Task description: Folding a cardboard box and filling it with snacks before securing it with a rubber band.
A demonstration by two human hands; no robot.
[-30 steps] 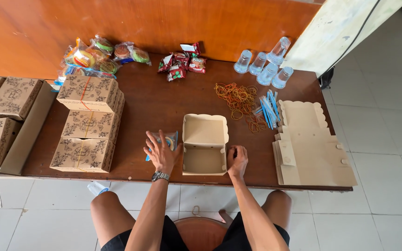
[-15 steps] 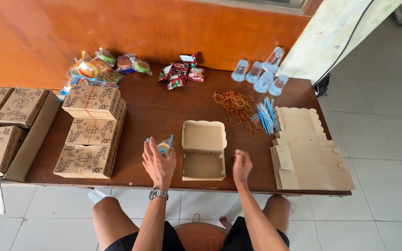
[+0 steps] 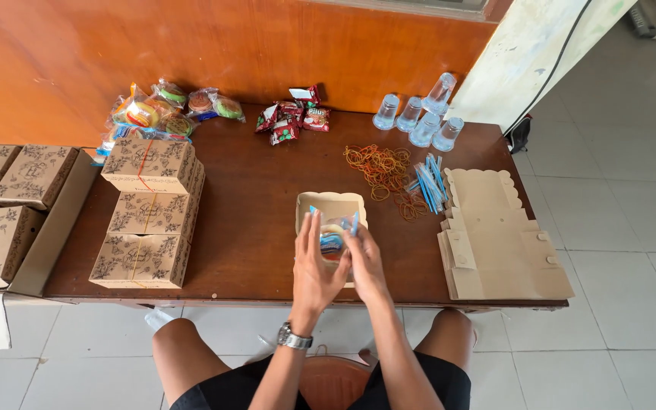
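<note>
Both hands have lifted off the table edge and met over the open cardboard box [image 3: 330,206]: the left hand [image 3: 314,262] and right hand [image 3: 364,262] together pinch a small clear snack packet [image 3: 333,241] just above its cavity. By the look of it, packing is partway: several closed boxes [image 3: 148,214] are stacked at left, while snack piles, water cups [image 3: 419,121], rubber bands [image 3: 380,168] and flat box blanks [image 3: 495,235] wait. Hands hide the box's inside, so what it holds cannot be told

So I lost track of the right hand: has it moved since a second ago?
Yes. The right hand left the table edge and rose over the open box.
</note>
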